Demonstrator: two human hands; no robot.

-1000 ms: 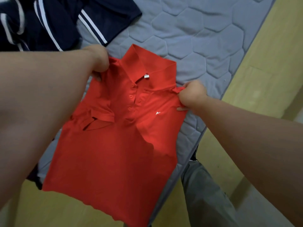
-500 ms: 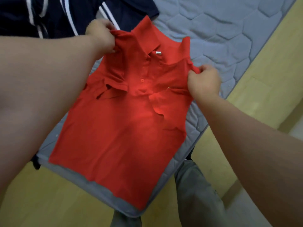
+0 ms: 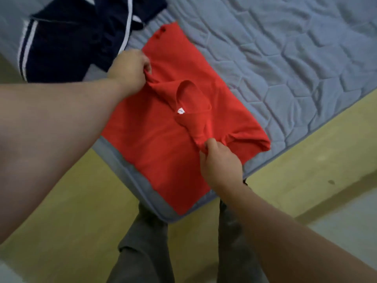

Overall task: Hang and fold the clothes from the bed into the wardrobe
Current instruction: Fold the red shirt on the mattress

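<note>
head view, entries in order.

- red short-sleeved cotton polo shirt [image 3: 155,144]: lies spread on the near corner of the grey quilted mattress [image 3: 285,58]. its collar [image 3: 189,94] and white neck label [image 3: 180,110] sit near the middle of the cloth. one edge reaches the mattress corner. we cannot tell which face is up.
- left hand [image 3: 130,70]: fingers curled tight round a bunch of the shirt's cloth at the shoulder, on the far-left side of the collar.
- right hand [image 3: 220,160]: thumb and fingers closed in a pinch on a raised ridge of red cloth just below the collar, on the near side.
- navy blue garment with white stripes [image 3: 67,43]: crumpled on the mattress beyond the left hand, just beside the red shirt, not folded.
- yellow wooden floor [image 3: 71,201] and grey trouser legs [image 3: 146,252]: below the mattress corner.
- wardrobe: not in view.

step in hand, as we judge it: folding the red shirt on the bed, with both shoulders gripped to set the fold.

next move, as we judge it: we lay the gripped cloth down flat, let go, smooth the ridge by the collar, then fold the body across into a compact packet. the edge at the mattress corner needs care so it does not slip off.
</note>
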